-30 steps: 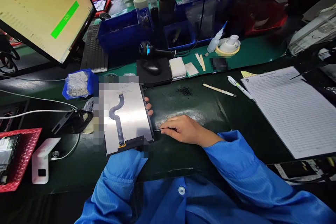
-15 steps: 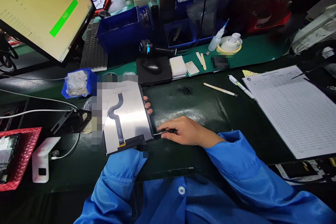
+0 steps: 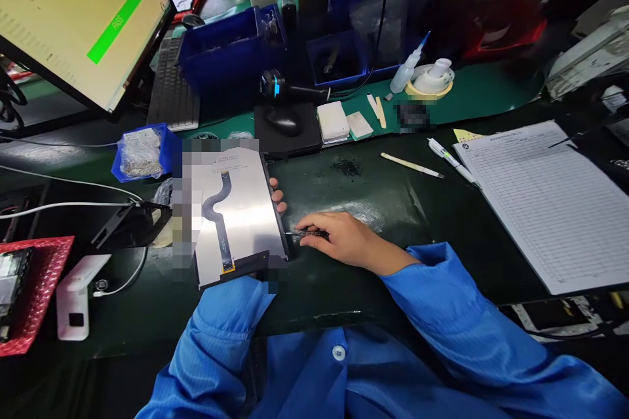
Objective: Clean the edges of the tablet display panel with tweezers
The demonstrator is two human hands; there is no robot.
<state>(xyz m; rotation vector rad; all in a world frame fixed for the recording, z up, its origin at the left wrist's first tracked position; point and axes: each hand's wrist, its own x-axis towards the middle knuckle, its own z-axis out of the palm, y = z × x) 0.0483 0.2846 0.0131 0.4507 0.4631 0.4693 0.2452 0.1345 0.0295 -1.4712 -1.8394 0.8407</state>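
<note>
A flat silver panel (image 3: 246,209) with a dark curved flex cable (image 3: 219,209) down its middle is tilted up over the dark mat. My left hand (image 3: 277,196) is under it, gripping its right edge; only the fingertips show. My right hand (image 3: 339,239) rests on the mat just right of the panel, fingers pinched on a thin metal tool (image 3: 302,234), probably tweezers, whose tip touches the panel's right edge.
A monitor (image 3: 73,19) with a green bar stands at the back left beside a keyboard (image 3: 171,88). Blue bins (image 3: 226,52), a scanner (image 3: 275,88), a glue bottle (image 3: 405,72), a pen (image 3: 449,160) and a printed form (image 3: 545,203) lie behind and right. A red tray (image 3: 29,288) sits left.
My right hand has shifted a little up along the panel's right edge with the tool. The panel and my left hand have barely moved.
</note>
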